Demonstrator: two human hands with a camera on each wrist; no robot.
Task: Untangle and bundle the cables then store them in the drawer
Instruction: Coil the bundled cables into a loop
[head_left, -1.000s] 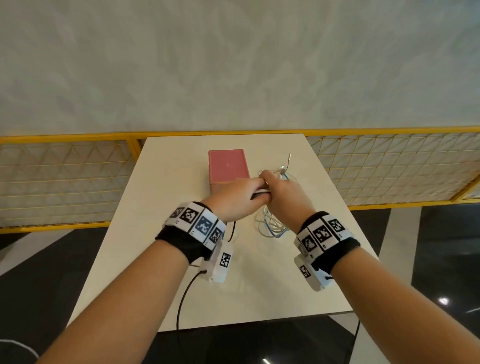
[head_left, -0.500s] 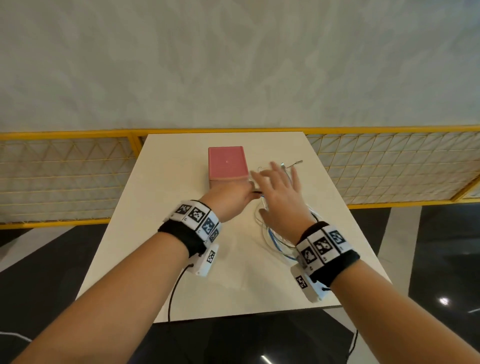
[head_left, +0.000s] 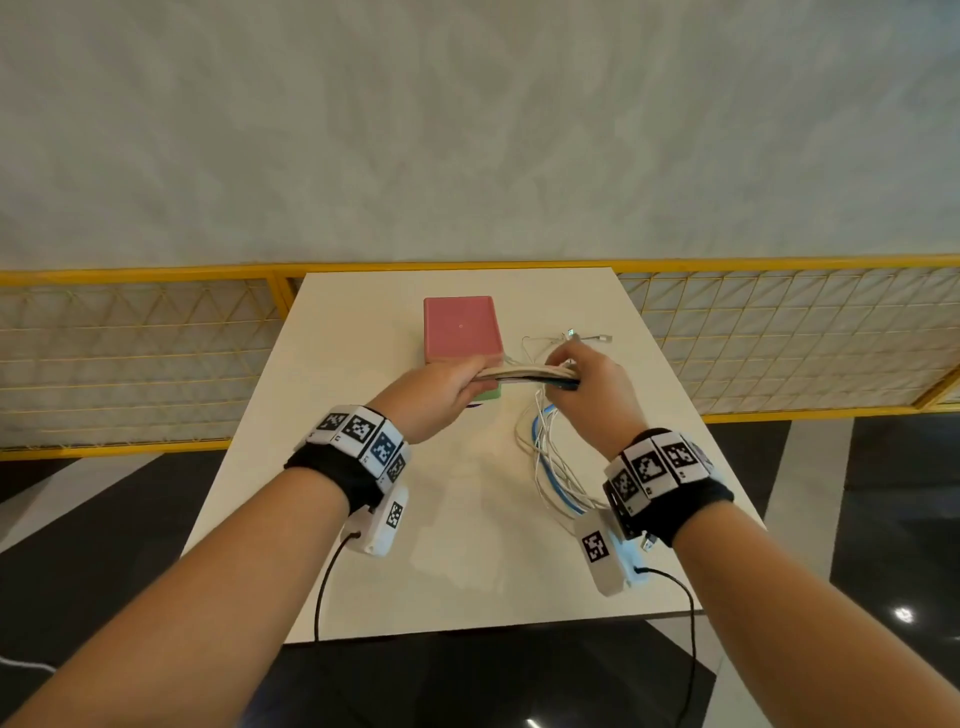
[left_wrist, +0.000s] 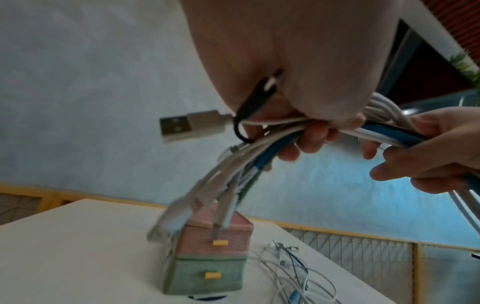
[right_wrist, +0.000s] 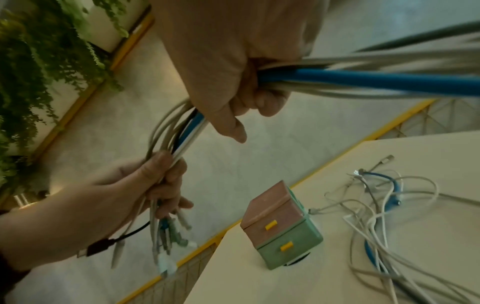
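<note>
A bunch of white, blue and black cables (head_left: 524, 375) stretches between my two hands above the table. My left hand (head_left: 447, 391) grips one end, with several plugs (left_wrist: 179, 125) sticking out past the fingers. My right hand (head_left: 584, 384) grips the same bunch (right_wrist: 337, 80) a short way along. The rest of the cables (head_left: 550, 457) hang down in loops onto the table and trail toward my right wrist. The small drawer box (head_left: 461, 328), pink on top and green below, stands behind my left hand; both its drawers (right_wrist: 283, 236) look pushed in.
More loose cable ends (head_left: 576, 339) lie on the white table (head_left: 441, 561) right of the box. A yellow mesh fence (head_left: 130, 358) runs behind and to both sides of the table. Dark floor lies beyond the front edge.
My right hand was spread open over the cables half a second ago; now it grips the bunch. Both hands have lifted and pulled the bunch straight between them.
</note>
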